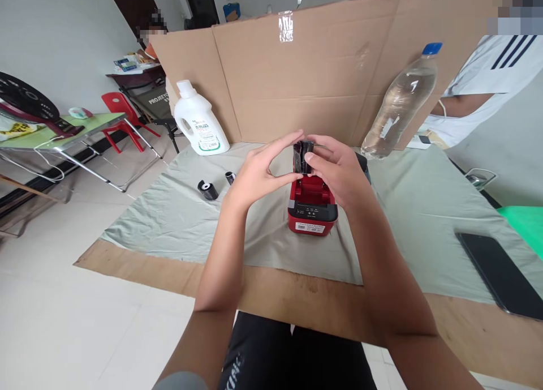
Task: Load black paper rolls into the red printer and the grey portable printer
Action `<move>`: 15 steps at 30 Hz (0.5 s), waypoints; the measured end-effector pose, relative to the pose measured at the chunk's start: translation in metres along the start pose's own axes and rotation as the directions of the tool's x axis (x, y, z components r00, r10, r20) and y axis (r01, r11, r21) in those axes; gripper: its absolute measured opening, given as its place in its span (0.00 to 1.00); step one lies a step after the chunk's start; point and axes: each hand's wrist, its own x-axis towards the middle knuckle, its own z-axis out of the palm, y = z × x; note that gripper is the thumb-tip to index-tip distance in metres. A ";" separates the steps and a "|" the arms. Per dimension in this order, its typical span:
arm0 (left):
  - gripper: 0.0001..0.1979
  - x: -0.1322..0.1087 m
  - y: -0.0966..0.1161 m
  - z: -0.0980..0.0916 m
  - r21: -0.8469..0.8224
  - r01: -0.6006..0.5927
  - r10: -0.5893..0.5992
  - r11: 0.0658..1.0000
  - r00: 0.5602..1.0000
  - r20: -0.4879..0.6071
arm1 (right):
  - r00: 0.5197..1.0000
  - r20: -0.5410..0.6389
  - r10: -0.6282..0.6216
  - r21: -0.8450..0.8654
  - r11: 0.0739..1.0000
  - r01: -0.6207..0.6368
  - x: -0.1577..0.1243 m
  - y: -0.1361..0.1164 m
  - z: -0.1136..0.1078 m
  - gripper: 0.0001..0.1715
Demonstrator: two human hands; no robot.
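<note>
Pinching a black roll (302,158) over a red printer (313,223) with my right hand (341,166), I arch the left hand (259,172) half-open, its grip perhaps touching.

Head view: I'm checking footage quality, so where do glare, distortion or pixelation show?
In the head view, glare whitens the clear tape on the cardboard and small highlights catch the held black item; the same head view shows the white jug and clear bottle leaning outward, likely wide-angle distortion, and blocky pixelated patches at upper left and upper right.
</note>
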 end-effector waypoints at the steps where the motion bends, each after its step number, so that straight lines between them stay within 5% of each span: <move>1: 0.38 0.000 0.000 -0.001 -0.008 0.016 -0.016 1.000 1.000 0.007 | 1.000 -0.005 0.028 0.008 1.000 -0.028 0.001 0.001 0.001 0.29; 5: 0.39 -0.003 -0.008 -0.012 -0.051 0.171 -0.174 0.984 0.984 -0.048 | 0.983 -0.153 0.098 0.042 0.995 -0.093 0.004 0.009 0.011 0.25; 7: 0.40 -0.007 -0.019 -0.021 -0.112 0.320 -0.334 0.941 0.931 -0.145 | 0.971 -0.221 0.093 0.065 0.995 -0.081 0.003 0.016 0.025 0.20; 10: 0.39 -0.017 -0.042 -0.036 -0.273 0.581 -0.636 0.767 0.745 -0.201 | 0.977 -0.206 0.055 0.118 0.993 -0.032 -0.007 0.036 0.060 0.15; 13: 0.34 -0.028 -0.063 -0.046 -0.375 0.777 -0.853 0.507 0.515 -0.084 | 0.996 -0.067 0.059 0.150 0.987 -0.048 -0.035 0.073 0.103 0.12; 15: 0.31 -0.033 -0.073 -0.048 -0.369 0.848 -0.913 0.381 0.408 -0.004 | 0.990 0.048 0.135 0.115 0.983 -0.140 -0.060 0.102 0.127 0.11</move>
